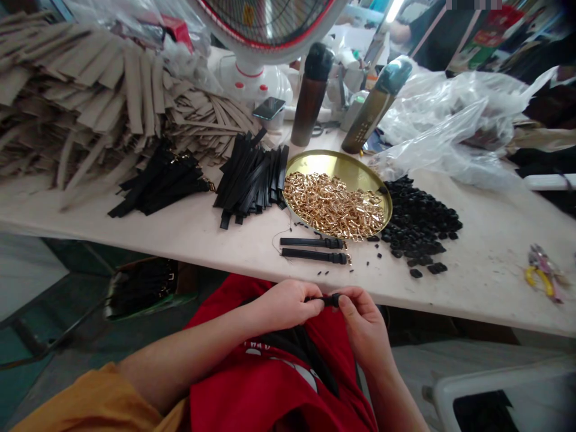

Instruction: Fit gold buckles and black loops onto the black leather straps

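Observation:
A short black strap (327,300) is stretched between my two hands, just in front of the table edge and above my red apron. My left hand (292,303) is closed around its left part. At the right end, my right hand (360,309) pinches the strap with thumb and fingers, hiding that end. On the table ahead lie two finished-looking black straps (312,257) with gold buckles, side by side. Behind them a round gold tray (355,162) holds a heap of small gold buckles (330,204). A pile of small black loops (420,219) spreads to its right.
Black strips (249,177) and a bundle of buckled straps (164,183) lie left of the tray. Beige strips (90,78) heap at the far left. A fan (256,81), two bottles (310,96) and plastic bags (454,126) stand behind. Yellow-handled pliers (542,279) lie right.

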Demonstrator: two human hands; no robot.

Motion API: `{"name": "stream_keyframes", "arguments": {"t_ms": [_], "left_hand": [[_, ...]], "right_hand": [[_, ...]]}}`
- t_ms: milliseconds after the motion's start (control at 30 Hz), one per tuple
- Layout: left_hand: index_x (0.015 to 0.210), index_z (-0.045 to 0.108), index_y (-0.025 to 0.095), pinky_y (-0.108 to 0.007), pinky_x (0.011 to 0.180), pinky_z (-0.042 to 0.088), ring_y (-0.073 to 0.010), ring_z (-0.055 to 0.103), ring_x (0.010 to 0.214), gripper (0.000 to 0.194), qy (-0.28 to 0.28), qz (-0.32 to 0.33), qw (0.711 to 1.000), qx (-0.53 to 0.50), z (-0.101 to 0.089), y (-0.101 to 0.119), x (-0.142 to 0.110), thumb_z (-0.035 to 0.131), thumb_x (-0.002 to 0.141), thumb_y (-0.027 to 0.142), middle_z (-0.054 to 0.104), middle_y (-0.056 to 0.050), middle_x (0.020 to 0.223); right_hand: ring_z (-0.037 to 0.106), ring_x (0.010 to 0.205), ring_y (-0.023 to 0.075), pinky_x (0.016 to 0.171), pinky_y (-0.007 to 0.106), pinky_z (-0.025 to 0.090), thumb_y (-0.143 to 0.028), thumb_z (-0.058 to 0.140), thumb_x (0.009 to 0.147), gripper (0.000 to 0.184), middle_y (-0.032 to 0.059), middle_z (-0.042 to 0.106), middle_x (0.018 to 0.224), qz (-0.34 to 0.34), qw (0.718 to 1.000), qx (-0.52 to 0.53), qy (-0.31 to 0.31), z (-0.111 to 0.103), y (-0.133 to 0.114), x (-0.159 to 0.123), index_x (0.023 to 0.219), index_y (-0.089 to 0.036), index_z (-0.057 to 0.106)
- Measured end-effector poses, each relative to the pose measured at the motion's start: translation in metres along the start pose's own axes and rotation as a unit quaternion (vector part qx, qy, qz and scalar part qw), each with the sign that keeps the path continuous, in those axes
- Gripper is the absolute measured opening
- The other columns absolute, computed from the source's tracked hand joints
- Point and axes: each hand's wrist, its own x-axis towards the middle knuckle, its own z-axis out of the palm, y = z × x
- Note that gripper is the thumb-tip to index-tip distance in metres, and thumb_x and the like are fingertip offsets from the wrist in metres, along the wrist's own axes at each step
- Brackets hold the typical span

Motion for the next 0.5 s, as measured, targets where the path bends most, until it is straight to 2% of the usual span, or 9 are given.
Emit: {"name": "stream_keyframes", "arguments": {"t_ms": [100, 200, 333, 400, 500], "left_hand": [[0.071, 0.058, 0.016, -0.019, 0.045, 0.031, -0.0097, 0.046, 0.047, 0.024, -0.004, 0.002, 1.0, 0.025, 0.003, 0.0, 0.006, 0.041, 0.078, 0.031, 0.052, 0.003, 0.052], [0.071, 0.059, 0.016, -0.021, 0.053, 0.035, -0.0122, 0.051, 0.058, 0.023, 0.037, 0.03, 0.997, 0.055, 0.009, 0.002, 0.013, 0.04, 0.079, 0.028, 0.059, 0.0, 0.062], [0.095, 0.053, 0.017, -0.025, 0.066, 0.041, -0.0159, 0.055, 0.074, 0.022, 0.041, 0.056, 0.997, 0.015, 0.012, 0.005, 0.014, 0.043, 0.077, 0.023, 0.063, -0.003, 0.085], [0.101, 0.048, 0.017, -0.025, 0.066, 0.041, -0.0151, 0.055, 0.074, 0.027, 0.034, 0.05, 0.998, -0.007, 0.011, 0.004, 0.013, 0.042, 0.075, 0.018, 0.062, -0.002, 0.085], [0.097, 0.045, 0.018, -0.023, 0.063, 0.041, -0.0133, 0.055, 0.07, 0.024, 0.046, 0.029, 0.998, -0.028, 0.011, 0.0, 0.015, 0.041, 0.074, 0.015, 0.062, -0.001, 0.08]], "right_hand": [[0.053, 0.064, 0.0138, 0.062, 0.026, 0.043, -0.038, 0.066, 0.067, 0.021, -0.0011, 0.061, 0.07, 0.042, 0.998, 0.031, -0.023, -0.005, 0.009, 0.005, 0.079, -0.022, 0.059], [0.053, 0.062, 0.0131, 0.061, 0.026, 0.044, -0.035, 0.069, 0.064, 0.021, -0.0013, 0.062, 0.071, 0.069, 0.995, 0.059, -0.037, -0.01, 0.012, 0.009, 0.077, -0.022, 0.059], [0.052, 0.057, 0.0101, 0.058, 0.024, 0.044, -0.033, 0.069, 0.064, 0.019, -0.0032, 0.062, 0.071, 0.098, 0.987, 0.125, -0.007, -0.008, 0.006, 0.01, 0.078, -0.023, 0.06], [0.052, 0.056, 0.0096, 0.058, 0.024, 0.044, -0.032, 0.069, 0.065, 0.017, -0.0029, 0.062, 0.071, 0.116, 0.981, 0.153, -0.017, -0.004, 0.002, 0.009, 0.077, -0.023, 0.06], [0.054, 0.062, 0.0115, 0.063, 0.025, 0.045, -0.032, 0.068, 0.066, 0.017, -0.0015, 0.063, 0.073, 0.119, 0.982, 0.14, -0.037, 0.003, 0.001, 0.006, 0.078, -0.023, 0.061]]}}
